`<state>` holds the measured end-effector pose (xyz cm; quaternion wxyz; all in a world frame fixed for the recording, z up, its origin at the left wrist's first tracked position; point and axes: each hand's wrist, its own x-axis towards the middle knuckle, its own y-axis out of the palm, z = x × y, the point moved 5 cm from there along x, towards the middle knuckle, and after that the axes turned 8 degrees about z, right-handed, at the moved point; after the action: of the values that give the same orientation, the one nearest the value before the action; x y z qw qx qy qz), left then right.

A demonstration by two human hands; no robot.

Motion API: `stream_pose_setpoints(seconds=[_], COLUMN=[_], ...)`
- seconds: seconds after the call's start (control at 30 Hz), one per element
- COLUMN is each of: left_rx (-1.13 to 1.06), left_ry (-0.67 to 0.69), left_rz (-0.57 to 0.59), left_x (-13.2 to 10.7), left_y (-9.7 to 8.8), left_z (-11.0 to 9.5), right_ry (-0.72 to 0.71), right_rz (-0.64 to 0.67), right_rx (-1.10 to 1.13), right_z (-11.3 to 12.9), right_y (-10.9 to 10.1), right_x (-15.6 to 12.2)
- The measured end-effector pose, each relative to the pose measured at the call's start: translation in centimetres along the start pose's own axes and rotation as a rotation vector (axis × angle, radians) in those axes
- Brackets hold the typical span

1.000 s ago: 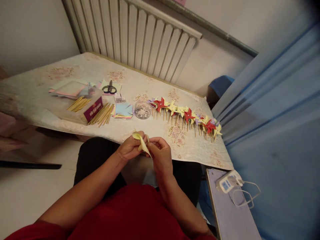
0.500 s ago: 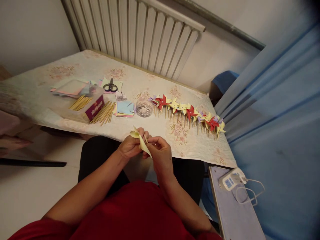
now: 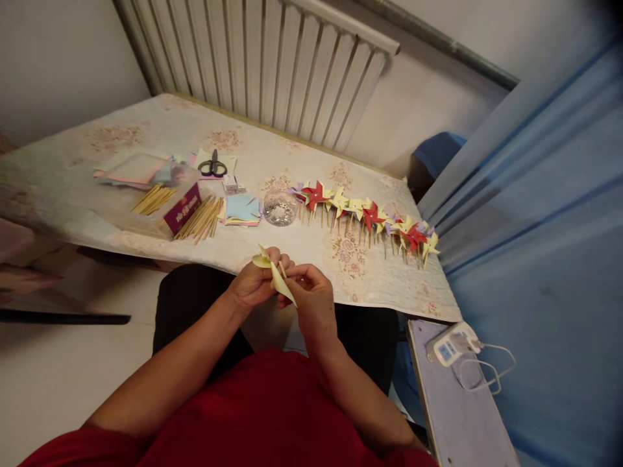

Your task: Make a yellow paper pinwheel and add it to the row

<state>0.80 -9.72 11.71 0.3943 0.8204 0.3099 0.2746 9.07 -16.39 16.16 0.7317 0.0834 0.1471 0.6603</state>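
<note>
Firmly, yellow paper [image 3: 283, 285] is pinched by the left hand [image 3: 256, 283], between the two hands. Against it, a stick [image 3: 282, 268] is met by the bent fingers of the right hand [image 3: 315, 295]; whether it is gripped there cannot be told, the fingertips being partly hidden. Beyond the grip, a dish [image 3: 279, 209] is set on the table [image 3: 316, 254]. Left of the grip, squares [image 3: 243, 209] are stacked; right of it, pinwheels [image 3: 372, 217] are lined up. Farther left, scissors [image 3: 213, 167] are laid.
</note>
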Motion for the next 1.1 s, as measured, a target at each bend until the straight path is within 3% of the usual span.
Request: stream_pose_setpoints(seconds=[1.1], left_rx=[0.002], left_ry=[-0.013], left_rz=[-0.012], left_x=[-0.15], left_y=[-0.45], left_z=[0.17], right_ry=[-0.005], right_rz=[-0.010], right_rx=[-0.019], right_z=[-0.42], right_y=[-0.07], right_x=[0.24])
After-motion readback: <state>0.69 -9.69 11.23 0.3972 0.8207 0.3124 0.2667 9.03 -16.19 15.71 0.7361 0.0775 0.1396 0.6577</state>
